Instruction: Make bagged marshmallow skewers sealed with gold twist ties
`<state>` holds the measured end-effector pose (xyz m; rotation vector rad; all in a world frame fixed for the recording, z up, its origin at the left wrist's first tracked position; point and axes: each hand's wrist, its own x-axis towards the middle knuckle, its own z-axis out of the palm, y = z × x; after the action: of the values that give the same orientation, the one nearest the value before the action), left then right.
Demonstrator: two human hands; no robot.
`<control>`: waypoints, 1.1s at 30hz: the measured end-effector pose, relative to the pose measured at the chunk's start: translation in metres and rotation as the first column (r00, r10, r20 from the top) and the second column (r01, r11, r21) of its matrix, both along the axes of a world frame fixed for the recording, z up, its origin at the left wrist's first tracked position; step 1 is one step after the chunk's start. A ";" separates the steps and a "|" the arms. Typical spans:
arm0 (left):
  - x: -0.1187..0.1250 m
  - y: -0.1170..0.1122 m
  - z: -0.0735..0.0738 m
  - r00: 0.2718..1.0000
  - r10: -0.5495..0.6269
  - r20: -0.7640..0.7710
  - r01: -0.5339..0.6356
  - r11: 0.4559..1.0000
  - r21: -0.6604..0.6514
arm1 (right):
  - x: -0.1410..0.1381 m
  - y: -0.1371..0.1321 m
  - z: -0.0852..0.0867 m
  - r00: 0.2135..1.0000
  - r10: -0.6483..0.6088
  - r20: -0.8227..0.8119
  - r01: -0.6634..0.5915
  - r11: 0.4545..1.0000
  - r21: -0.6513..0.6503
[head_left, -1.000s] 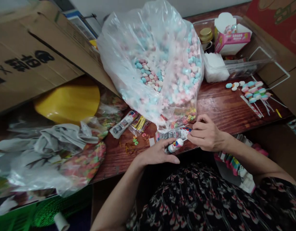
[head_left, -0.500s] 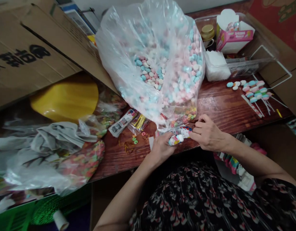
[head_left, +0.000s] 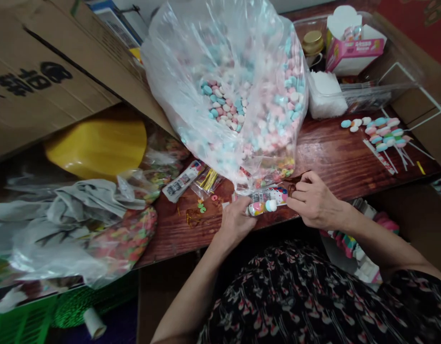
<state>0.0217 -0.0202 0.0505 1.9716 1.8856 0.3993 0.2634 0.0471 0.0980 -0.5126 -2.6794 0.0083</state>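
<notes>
My left hand (head_left: 238,220) is closed around a short row of pastel candies (head_left: 262,207), whose white and pale blue end sticks out to the right. Just behind them, a printed plastic sleeve (head_left: 272,195) lies by my fingers at the table's front edge. My right hand (head_left: 315,200) is bent in a pinch at the sleeve's right end. A thin dark strand (head_left: 302,176) shows beside its fingertips; what the fingers grip is hidden. A big clear bag (head_left: 224,52) full of pink, blue and white candies stands right behind both hands.
On the right lie candy sticks (head_left: 385,134) and a clear bin (head_left: 403,91) with a pink box (head_left: 360,50). To the left are a sleeve stack (head_left: 183,181), yellow ties (head_left: 209,180), loose candy rings (head_left: 202,208), bagged rings (head_left: 134,239) and a cardboard box (head_left: 63,95).
The row of candies in my left hand has turned a little, showing more of its side. My right hand stays pinched near the sleeve's end. The whole view has shifted slightly.
</notes>
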 end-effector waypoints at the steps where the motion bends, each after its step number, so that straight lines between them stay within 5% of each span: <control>1: 0.000 -0.001 -0.001 1.000 -0.016 0.013 0.016 1.000 0.005 | 0.001 0.000 -0.001 1.000 0.005 0.005 -0.005 1.000 0.003; 11: 0.017 -0.002 -0.004 0.994 -0.106 -0.004 0.106 0.994 -0.009 | -0.023 -0.011 -0.016 0.996 0.081 -0.021 -0.082 0.996 -0.020; 15: 0.023 -0.003 -0.005 0.978 -0.125 0.169 0.130 0.991 -0.018 | -0.034 -0.005 -0.028 0.993 0.109 -0.044 -0.110 0.993 -0.030; 17: 0.019 -0.002 0.001 0.922 -0.101 0.373 0.127 0.991 -0.048 | -0.034 0.005 -0.031 0.994 0.084 -0.077 -0.085 0.996 -0.021; 21: 0.003 0.006 0.021 0.678 0.085 0.730 0.176 0.946 -0.273 | -0.029 0.023 -0.025 0.991 0.082 -0.103 -0.080 0.997 0.020; 24: 0.000 0.011 0.026 0.561 0.242 0.792 0.094 0.932 -0.351 | -0.033 0.029 -0.017 0.984 0.144 -0.109 -0.140 0.989 0.043; 27: 0.007 0.012 0.018 0.519 0.244 0.819 -0.036 0.964 -0.265 | -0.041 0.032 -0.016 0.974 0.152 -0.170 -0.147 0.988 0.045; 29: 0.013 0.011 0.010 0.480 0.262 0.837 -0.137 0.965 -0.224 | -0.045 0.030 -0.019 0.948 0.081 -0.308 -0.095 0.995 -0.029; 31: 0.018 0.009 0.003 0.421 0.293 0.859 -0.253 0.947 -0.200 | -0.048 0.022 -0.025 0.854 -0.130 -0.504 0.002 0.969 -0.246; 33: 0.020 0.007 -0.002 0.390 0.306 0.869 -0.348 0.922 -0.168 | -0.054 0.008 -0.033 0.694 -0.409 -0.592 0.049 0.847 -0.529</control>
<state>0.0416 -0.0127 0.0485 0.9432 1.4641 1.3078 0.2096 0.0556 0.0653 -0.8159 -1.8265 0.6765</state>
